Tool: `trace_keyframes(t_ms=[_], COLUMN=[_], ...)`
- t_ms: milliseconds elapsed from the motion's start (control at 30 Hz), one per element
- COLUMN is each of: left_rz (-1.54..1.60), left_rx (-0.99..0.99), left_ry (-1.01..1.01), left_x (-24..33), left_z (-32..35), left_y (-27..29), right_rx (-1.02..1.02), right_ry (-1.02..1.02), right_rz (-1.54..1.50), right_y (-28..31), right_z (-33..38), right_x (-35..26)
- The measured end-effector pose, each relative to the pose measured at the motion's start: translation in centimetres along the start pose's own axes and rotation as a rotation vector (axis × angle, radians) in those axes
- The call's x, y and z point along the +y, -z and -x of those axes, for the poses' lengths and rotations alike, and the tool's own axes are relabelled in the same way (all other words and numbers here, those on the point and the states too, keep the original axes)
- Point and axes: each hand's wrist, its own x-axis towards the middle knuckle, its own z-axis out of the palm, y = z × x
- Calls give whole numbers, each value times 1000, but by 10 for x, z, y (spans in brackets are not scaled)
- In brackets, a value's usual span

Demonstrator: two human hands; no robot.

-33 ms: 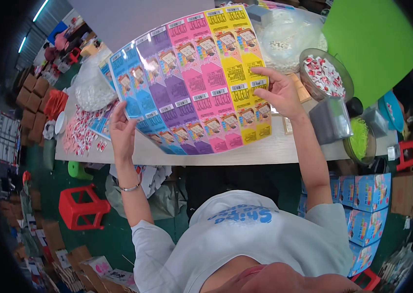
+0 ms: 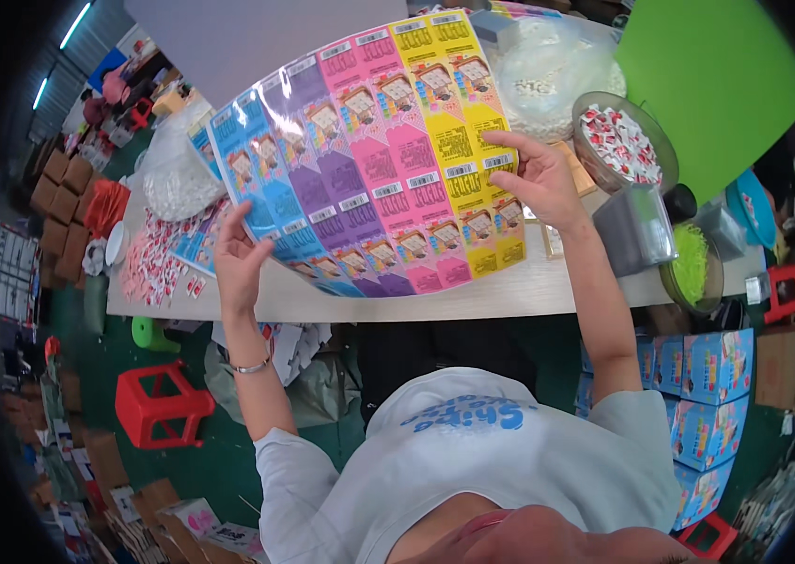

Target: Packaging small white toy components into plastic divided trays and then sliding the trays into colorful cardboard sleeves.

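Observation:
A large, glossy printed sheet (image 2: 374, 179) with blue, purple, pink and yellow label columns is held up over the table, slightly bowed. My left hand (image 2: 240, 258) pinches its lower left edge, the thumb lying on the printed face near the blue column. On the opposite side, my right hand (image 2: 540, 183) grips the yellow edge, thumb and fingertips showing on the front. The sheet hides much of the tabletop behind it.
Left on the table (image 2: 341, 305) are small red-and-white packets (image 2: 158, 258) and a bag of white pieces (image 2: 181, 179). To the right stand a packet-filled bowl (image 2: 618, 141), a clear box (image 2: 637, 226) and bright green shreds (image 2: 693, 263). A red stool (image 2: 163, 404) and blue cartons (image 2: 703, 414) are below.
My left hand has shifted slightly at the sheet's left edge, and its thumb now lies farther over the printed face. My right hand keeps its place.

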Motion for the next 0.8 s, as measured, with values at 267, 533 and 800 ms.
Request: trace_keyframes(t_ms=[267,533,800], left_rz=[-284,-327,-719], left_rx=[-113,-187,-171], left_ry=[19,-180,-310], left_x=[1,29,19], left_z=[-9,-11,-5], left_y=[16,-33,-35], right_rx=[149,156,272], right_ry=[-16,15,-25], right_rz=[150,77,322], right_y=[5,5,27], right_z=[18,33,61], right_x=[-24,-57,-60])
